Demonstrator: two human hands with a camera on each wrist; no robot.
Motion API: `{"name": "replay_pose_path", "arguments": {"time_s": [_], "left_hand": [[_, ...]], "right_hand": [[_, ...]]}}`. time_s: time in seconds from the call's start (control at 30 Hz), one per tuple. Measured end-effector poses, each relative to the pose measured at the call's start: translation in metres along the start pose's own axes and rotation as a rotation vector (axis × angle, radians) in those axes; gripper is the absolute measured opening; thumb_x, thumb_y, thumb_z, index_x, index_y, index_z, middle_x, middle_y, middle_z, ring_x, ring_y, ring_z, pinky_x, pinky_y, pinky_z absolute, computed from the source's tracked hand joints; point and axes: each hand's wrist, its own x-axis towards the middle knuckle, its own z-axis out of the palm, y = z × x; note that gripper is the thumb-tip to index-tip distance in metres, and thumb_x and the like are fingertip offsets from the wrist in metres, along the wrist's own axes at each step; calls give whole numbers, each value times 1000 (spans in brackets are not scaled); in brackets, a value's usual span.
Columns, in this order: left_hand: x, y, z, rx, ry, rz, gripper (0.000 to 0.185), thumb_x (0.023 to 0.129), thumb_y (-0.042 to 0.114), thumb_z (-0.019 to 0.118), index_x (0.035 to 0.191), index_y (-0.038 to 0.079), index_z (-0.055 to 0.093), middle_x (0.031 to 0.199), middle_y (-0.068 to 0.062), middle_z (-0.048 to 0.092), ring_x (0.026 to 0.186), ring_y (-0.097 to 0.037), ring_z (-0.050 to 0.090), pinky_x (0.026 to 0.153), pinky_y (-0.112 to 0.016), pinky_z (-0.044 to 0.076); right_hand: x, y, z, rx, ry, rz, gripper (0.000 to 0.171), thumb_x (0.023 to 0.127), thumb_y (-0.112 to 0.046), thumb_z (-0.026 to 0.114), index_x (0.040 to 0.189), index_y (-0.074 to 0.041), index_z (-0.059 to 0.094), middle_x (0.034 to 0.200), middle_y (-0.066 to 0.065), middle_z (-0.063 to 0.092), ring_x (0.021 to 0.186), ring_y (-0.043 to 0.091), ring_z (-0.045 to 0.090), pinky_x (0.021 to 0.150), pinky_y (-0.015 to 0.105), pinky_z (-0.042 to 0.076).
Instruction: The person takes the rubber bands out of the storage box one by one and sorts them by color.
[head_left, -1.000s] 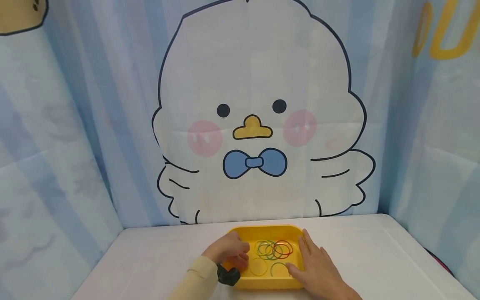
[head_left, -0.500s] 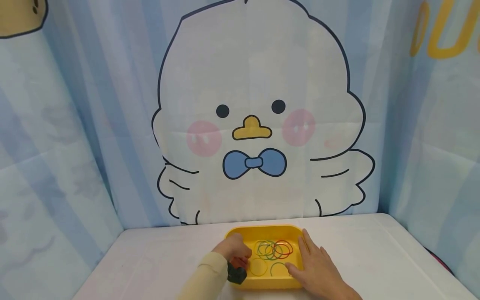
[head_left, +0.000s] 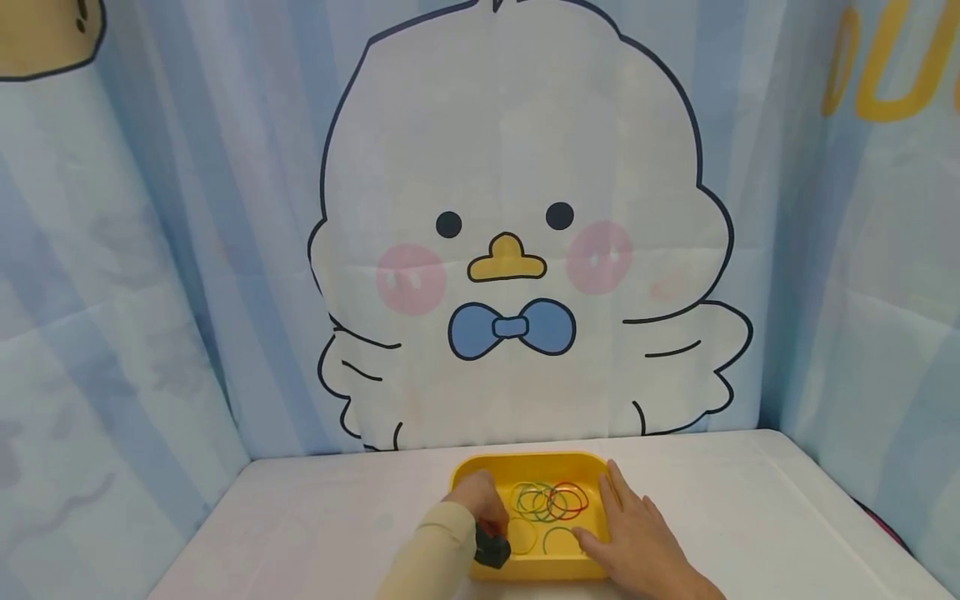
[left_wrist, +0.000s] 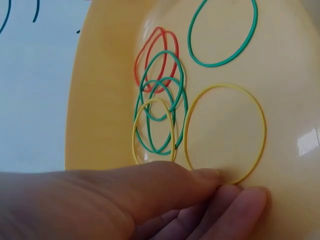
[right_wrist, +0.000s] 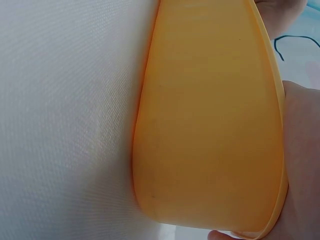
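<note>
So the left hand (head_left: 480, 502) has crept further into the yellow tray (head_left: 525, 461) vs a sec ago, and its fingertips (left_wrist: 235, 200) now sit right on the near rim of the loose yellow rubber band (left_wrist: 225, 132). Fingers look curled down onto it, but I can't tell if it's actually pinched or just touched. My guess: it's about to lift that one.

The right hand (head_left: 637, 537) hasn't budged, fingers straight and flat along the tray's right edge, thumb over the front right corner, prob just steadying it.

The tangle of green, red & yellow bands (head_left: 547, 500) sits toward the tray's back, w/ a lone green band (head_left: 558, 537) near the front right. The tray is at the table's (head_left: 750, 500) front middle, with plenty of bare table left & right, and the curtain behind is well back.
</note>
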Motion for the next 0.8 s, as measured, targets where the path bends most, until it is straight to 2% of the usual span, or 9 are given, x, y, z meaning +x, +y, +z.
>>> {"name": "replay_pose_path", "arguments": {"time_s": [0.23, 0.43, 0.6, 0.8], "left_hand": [[0, -2, 7, -77, 27, 31, 27, 66, -10, 77, 80, -2, 55, 53, -11, 66, 53, -24, 71, 47, -26, 55], [0, -1, 10, -121, 18, 11, 28, 73, -6, 75, 85, 1, 51, 53, -13, 65, 54, -26, 71, 40, -22, 50], [-3, -2, 11, -121, 26, 37, 29, 73, -3, 77, 85, 2, 50, 57, -14, 65, 53, -25, 71, 36, -18, 45], [-1, -9, 11, -275, -7, 42, 21, 76, -7, 72, 81, -1, 53, 57, -15, 67, 45, -19, 66, 41, -23, 52]], "right_hand": [[0, 0, 1, 3, 2, 4, 94, 87, -56, 62, 146, 12, 36, 162, 28, 16, 140, 48, 36, 112, 70, 25], [1, 0, 1, 6, 1, 3, 94, 87, -56, 63, 146, 12, 36, 162, 29, 15, 139, 48, 37, 112, 70, 26], [0, 1, 0, 7, 3, 0, 94, 88, -55, 63, 146, 13, 35, 162, 29, 15, 139, 48, 38, 111, 70, 27], [1, 1, 0, 7, -6, 1, 94, 88, -55, 63, 146, 13, 35, 162, 29, 15, 139, 49, 38, 111, 70, 27]]}}
